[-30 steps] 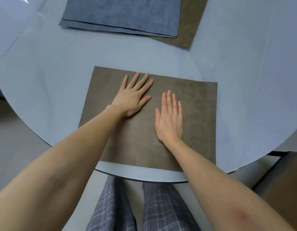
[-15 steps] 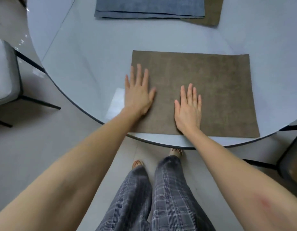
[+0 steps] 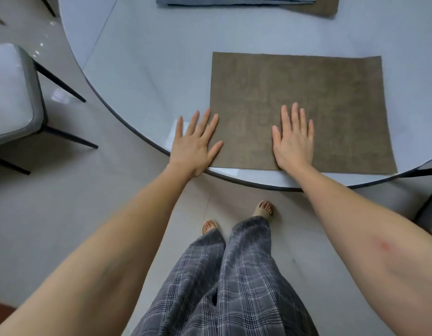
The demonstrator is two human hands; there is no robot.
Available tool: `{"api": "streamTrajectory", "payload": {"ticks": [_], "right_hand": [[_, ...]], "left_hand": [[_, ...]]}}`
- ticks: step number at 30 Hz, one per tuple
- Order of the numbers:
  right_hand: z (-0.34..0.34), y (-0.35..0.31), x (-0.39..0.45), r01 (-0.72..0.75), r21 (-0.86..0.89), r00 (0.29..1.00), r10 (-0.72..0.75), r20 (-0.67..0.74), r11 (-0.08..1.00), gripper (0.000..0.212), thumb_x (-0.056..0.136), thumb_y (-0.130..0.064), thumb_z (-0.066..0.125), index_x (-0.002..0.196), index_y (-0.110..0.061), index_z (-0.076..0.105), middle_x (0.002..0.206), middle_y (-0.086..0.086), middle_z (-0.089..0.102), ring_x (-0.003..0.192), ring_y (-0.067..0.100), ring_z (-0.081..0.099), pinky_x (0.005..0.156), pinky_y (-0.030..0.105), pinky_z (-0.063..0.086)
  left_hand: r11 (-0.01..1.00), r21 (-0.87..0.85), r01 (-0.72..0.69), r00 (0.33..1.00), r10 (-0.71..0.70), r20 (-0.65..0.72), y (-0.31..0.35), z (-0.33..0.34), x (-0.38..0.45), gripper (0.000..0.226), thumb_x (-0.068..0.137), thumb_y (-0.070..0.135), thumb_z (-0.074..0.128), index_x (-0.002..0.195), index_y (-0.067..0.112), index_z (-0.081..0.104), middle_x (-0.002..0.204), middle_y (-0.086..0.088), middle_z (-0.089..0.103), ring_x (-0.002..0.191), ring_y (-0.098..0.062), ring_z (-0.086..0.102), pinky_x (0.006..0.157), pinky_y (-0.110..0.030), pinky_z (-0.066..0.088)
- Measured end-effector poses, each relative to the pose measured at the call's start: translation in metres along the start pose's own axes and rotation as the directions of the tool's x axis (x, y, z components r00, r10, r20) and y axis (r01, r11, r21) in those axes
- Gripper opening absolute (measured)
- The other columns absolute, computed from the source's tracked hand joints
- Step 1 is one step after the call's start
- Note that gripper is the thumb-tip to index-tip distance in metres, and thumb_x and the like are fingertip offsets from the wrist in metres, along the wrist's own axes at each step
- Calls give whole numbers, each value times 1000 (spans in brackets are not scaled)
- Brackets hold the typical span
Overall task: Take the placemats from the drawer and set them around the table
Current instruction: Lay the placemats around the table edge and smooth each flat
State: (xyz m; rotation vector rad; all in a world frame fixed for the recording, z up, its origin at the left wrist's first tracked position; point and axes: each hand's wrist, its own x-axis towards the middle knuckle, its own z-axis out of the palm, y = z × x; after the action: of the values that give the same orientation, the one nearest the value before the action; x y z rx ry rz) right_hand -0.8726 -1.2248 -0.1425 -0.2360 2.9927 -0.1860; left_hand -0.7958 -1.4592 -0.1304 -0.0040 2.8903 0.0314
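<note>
A brown placemat (image 3: 331,100) lies flat on the round pale table (image 3: 149,57), its near edge close to the table's rim. My right hand (image 3: 293,139) lies flat on the mat's near left part, fingers straight. My left hand (image 3: 196,144) is spread flat at the mat's left edge, mostly over bare table, with thumb and forefinger over the mat's border. A stack of blue-grey placemats (image 3: 234,0) over another brown placemat (image 3: 326,9) lies at the top of the view, cut off by the frame.
A grey cushioned chair (image 3: 13,93) with black legs stands left of the table. Another chair's dark edge (image 3: 428,212) shows at the right. My legs and sandalled feet (image 3: 264,208) stand on the tiled floor just before the table rim.
Both hands have slid toward the mat's near left; my left hand went from the mat's middle to its left edge. The view has shifted back and left, so more floor shows.
</note>
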Motion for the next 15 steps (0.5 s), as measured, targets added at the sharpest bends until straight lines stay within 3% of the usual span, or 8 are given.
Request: {"api": "streamTrajectory", "payload": {"ticks": [2,4,7,10,15], "right_hand": [[-8,1,-1,2,5,996,-3,87,1000,58,102,-42,23,154,-23,6,162,4,0,149,21,0,121,40,1],[-22,0,1,-19,4,983,18,185,1000,59,101,-41,27,154,-22,8,162,4,0,149,22,2,120,41,6],[-55,-11,10,-50,-3,973,49,225,999,48,99,-33,39,141,-10,39,152,15,33,139,30,33,111,42,30],[-93,-26,34,-30,-10,984,32,173,999,34,98,-29,38,109,-5,59,119,18,61,111,34,57,89,40,45],[-148,-41,108,88,25,987,-91,133,996,33,99,-29,39,116,-6,57,121,14,60,111,33,56,83,37,45]], "left_hand": [[997,82,2,997,-8,80,-5,-15,1,66,99,56,15,155,25,1,163,4,2,150,-23,4,117,-55,-5],[994,93,61,987,-74,140,-10,-34,4,63,99,50,24,153,19,14,159,0,21,146,-27,21,116,-58,-1],[979,30,200,957,-202,207,-29,-73,18,44,98,34,35,136,13,38,133,-7,53,121,-30,52,111,-53,20],[973,-5,231,947,-224,230,-49,-115,43,37,98,32,40,128,13,49,129,-9,56,115,-30,56,96,-39,40],[976,-49,212,969,-203,144,-59,-173,98,44,99,34,40,137,13,41,134,-10,53,116,-31,55,91,-40,45]]}}
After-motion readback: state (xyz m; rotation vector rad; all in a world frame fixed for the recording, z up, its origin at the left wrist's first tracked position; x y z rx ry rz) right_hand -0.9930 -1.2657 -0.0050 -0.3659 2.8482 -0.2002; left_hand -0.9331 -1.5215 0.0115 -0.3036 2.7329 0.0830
